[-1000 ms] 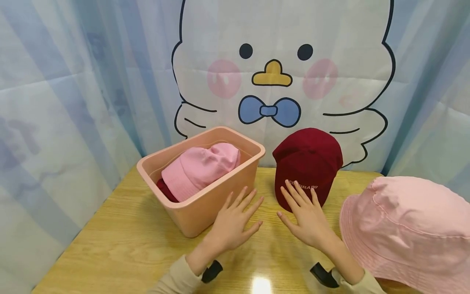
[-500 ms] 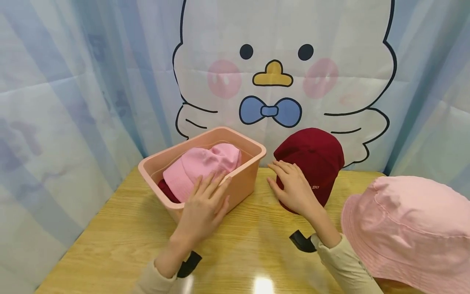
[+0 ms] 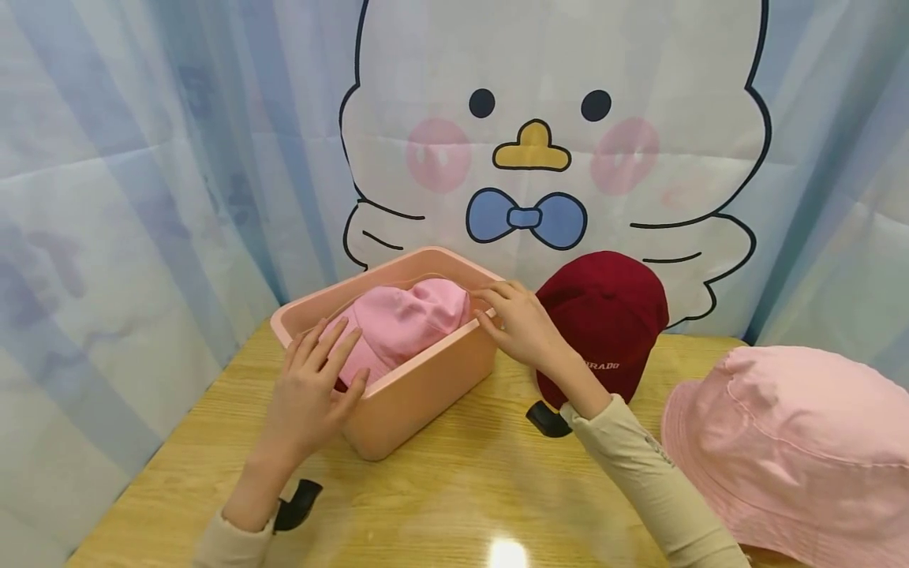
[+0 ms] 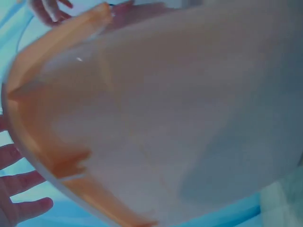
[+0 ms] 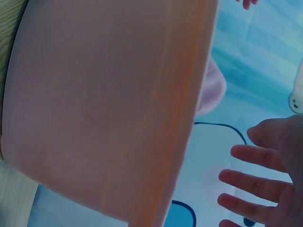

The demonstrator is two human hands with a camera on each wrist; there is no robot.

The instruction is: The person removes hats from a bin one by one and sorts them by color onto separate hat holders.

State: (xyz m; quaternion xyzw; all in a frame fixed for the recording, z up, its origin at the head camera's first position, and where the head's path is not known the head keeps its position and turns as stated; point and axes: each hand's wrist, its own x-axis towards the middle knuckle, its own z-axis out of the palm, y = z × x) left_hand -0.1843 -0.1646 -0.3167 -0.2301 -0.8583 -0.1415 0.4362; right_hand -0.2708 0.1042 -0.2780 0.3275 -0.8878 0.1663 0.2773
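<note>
At frame centre, the left hand (image 3: 308, 390) and right hand (image 3: 517, 322), fingers relaxed and gripping nothing, reach over the rigid pink basin's (image 3: 419, 390) rims toward the soft, light pink hat (image 3: 405, 323) (best pinched by its crown).

I can read only one piece of writing: white capital letters on the front of the dark red cap (image 3: 604, 315), showing "IRADO". My right wrist hides the start of the word. Nothing else carries readable writing.
</note>
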